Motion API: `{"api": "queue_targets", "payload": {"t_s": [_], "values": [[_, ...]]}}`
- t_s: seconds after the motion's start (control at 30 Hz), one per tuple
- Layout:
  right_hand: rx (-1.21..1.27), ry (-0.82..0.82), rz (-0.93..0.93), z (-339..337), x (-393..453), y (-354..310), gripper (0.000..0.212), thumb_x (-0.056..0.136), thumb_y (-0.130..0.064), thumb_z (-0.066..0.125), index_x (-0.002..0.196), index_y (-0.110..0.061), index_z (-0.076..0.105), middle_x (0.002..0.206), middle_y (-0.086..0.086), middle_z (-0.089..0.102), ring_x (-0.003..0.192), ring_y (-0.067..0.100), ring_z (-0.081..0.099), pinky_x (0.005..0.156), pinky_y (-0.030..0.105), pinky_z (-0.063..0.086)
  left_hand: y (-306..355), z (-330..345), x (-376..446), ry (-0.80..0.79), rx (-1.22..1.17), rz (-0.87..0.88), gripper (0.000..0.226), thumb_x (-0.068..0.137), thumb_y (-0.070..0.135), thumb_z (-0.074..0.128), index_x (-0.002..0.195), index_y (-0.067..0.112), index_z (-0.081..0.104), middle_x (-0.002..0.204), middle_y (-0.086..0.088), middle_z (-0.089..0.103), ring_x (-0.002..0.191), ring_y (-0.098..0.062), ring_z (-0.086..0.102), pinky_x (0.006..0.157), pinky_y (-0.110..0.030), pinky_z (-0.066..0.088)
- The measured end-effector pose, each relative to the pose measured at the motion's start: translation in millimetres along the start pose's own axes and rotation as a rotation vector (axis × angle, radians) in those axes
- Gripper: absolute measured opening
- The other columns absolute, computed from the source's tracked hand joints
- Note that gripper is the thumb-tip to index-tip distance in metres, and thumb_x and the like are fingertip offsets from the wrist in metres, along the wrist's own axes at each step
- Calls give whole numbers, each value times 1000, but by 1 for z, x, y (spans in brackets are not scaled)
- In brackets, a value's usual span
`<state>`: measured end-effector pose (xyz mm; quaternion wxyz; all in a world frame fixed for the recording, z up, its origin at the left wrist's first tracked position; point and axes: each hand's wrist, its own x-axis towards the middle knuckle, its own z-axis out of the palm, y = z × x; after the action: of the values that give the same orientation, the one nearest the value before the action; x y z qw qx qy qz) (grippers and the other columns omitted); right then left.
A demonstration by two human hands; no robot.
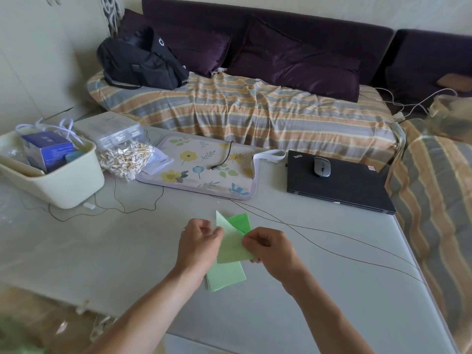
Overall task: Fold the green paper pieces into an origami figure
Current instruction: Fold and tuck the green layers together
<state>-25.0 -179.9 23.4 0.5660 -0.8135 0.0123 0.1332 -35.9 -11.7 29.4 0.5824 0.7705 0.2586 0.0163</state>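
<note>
A pale green paper piece [233, 247] is held just above the grey table [127, 251], one pointed corner sticking up. My left hand [200, 242] pinches its left edge and my right hand [268, 247] pinches its right edge. Behind it shows a brighter green piece [240, 221]. A small stack of light green sheets [226, 277] lies flat on the table under my hands, partly hidden by my left wrist.
A thin dark cable [319, 241] runs across the table right of my hands. Farther back lie a floral mat [201, 169], a closed black laptop [339, 190] with a mouse [321, 166], a bag of cotton swabs [125, 159] and a cream bin [56, 180].
</note>
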Motion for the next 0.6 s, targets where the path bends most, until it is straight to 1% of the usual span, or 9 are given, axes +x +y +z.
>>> {"api": "queue_targets", "payload": {"t_s": [0.07,0.1,0.13,0.2,0.27,0.33,0.4,0.5,0.6], "values": [[-113,-26,-10,1,-2,2,11,89,-20,70,79,-21,76,54,-5,63,53,9,54,61,26,44,0,-2,-2,13,65,58,32,85,24,73,112,25,55,107,3,54,101,-17,54,76,-26,42],[-157,-37,-11,1,-3,2,10,88,-21,70,80,-22,77,54,-6,63,51,7,54,58,23,44,1,-4,-3,3,87,85,34,84,25,75,113,27,57,107,4,54,101,-16,53,80,-28,42],[-192,-46,-15,2,-4,2,10,88,-22,70,80,-24,77,54,-7,63,49,5,55,56,21,44,1,-5,-2,-18,100,100,31,83,25,77,110,27,62,103,5,59,96,-16,55,80,-28,44],[-224,-40,-26,3,-4,2,11,87,-22,71,80,-26,78,55,-7,65,49,3,56,56,18,44,1,-7,-2,-55,129,103,17,81,25,80,96,26,72,82,7,62,75,-16,57,64,-25,42],[-214,10,-26,3,-2,3,10,86,-21,72,79,-24,78,56,-9,64,49,-1,53,55,15,42,0,-8,-5,-65,178,96,7,80,27,82,83,26,75,66,5,56,61,-15,52,54,-25,36],[-169,67,-11,2,1,4,8,85,-21,73,79,-24,78,59,-12,64,51,-2,51,56,15,39,-1,-8,-6,-71,187,76,8,78,28,84,78,26,77,64,5,63,61,-14,57,54,-23,38],[-88,120,-2,1,3,6,7,85,-20,74,82,-25,77,64,-11,67,56,1,53,58,18,40,0,-9,-7,-87,156,21,9,75,25,86,75,24,77,64,8,68,63,-10,61,56,-19,40],[10,219,32,0,6,6,11,86,-19,74,93,-27,72,77,-3,73,66,8,61,59,18,43,-1,-10,-8,-196,163,-79,10,72,21,87,71,20,77,66,5,70,63,-14,62,60,-20,41],[219,183,93,-1,4,4,20,89,-18,74,106,-21,66,82,-1,76,70,13,68,64,25,51,-3,-7,-10,-277,121,-118,8,78,17,83,74,17,76,75,1,72,60,-14,64,63,-20,44]]}}
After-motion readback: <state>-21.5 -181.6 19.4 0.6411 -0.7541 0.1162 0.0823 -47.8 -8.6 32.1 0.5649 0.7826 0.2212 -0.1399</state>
